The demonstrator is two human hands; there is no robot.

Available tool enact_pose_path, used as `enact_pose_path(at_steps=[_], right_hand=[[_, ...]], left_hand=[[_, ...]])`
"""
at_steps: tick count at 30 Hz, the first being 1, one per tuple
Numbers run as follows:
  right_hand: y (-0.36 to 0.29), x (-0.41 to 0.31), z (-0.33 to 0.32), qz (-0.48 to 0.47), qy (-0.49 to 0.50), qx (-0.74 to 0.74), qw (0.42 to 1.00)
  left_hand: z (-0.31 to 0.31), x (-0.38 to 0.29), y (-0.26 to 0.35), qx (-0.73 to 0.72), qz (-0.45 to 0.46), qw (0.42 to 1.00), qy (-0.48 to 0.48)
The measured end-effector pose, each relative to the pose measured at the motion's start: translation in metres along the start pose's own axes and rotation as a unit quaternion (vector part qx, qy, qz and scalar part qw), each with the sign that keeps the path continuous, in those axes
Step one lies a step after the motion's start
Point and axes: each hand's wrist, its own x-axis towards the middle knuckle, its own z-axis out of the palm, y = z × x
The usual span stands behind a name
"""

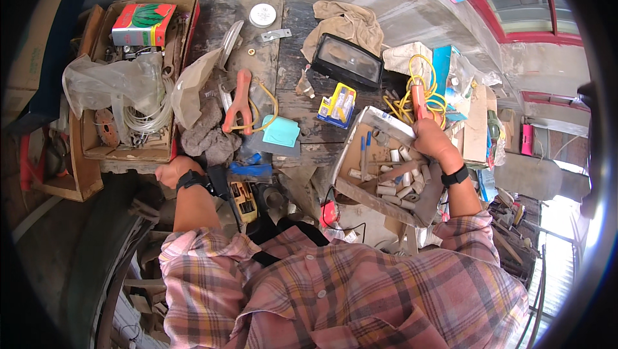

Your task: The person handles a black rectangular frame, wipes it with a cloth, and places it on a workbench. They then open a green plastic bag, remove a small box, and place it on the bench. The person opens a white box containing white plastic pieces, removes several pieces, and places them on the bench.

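My right hand [431,142] is closed around an orange-red handle [419,100], with yellow rubber tubing [437,100] looped about it. Just beneath that wrist stands a worn shallow box [369,195] of short pipe pieces [404,180] and blue sticks [363,152]. At the table's front edge, my left hand [175,171] is curled beside the corner of a cardboard box [137,155]; its fingertips are hidden, so a grip cannot be made out. A grey rag [207,129] lies beyond it. Farther right is an orange slingshot [241,98] with a yellow rubber band.
The cardboard box holds a watermelon-print tin [143,23], clear plastic sheeting [120,81] and coiled tubing [147,116]. On the dark wooden table [294,86] lie a turquoise plastic piece [281,131], a blister pack [337,106], a black-framed lamp [348,60], a brown cloth [347,23] and a round white tin [262,15].
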Motion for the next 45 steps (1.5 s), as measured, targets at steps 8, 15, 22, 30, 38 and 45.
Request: enact_pose_path(at_steps=[8, 15, 22, 30, 38, 45], right_hand=[[-0.007, 0.023, 0.024, -0.059, 0.045, 0.063, 0.995], [-0.046, 0.069, 0.022, -0.111, 0.084, 0.122, 0.983], [-0.05, 0.082, 0.017, -0.124, 0.076, 0.089, 0.985], [-0.068, 0.084, -0.048, -0.212, -0.03, 0.113, 0.97], [-0.173, 0.168, -0.067, -0.422, 0.093, 0.006, 0.902], [-0.174, 0.199, -0.064, -0.413, 0.005, -0.067, 0.908]], left_hand=[[-0.015, -0.01, 0.004, -0.004, -0.004, 1.0, -0.008], [-0.038, -0.029, 0.008, -0.022, -0.005, 1.0, -0.011], [-0.025, -0.014, 0.003, -0.037, -0.026, 0.999, -0.012], [-0.007, 0.001, 0.002, -0.055, -0.049, 0.997, -0.013], [-0.017, -0.01, 0.003, -0.02, 0.012, 0.998, -0.055], [-0.016, -0.004, 0.002, -0.039, 0.002, 0.998, -0.042]])
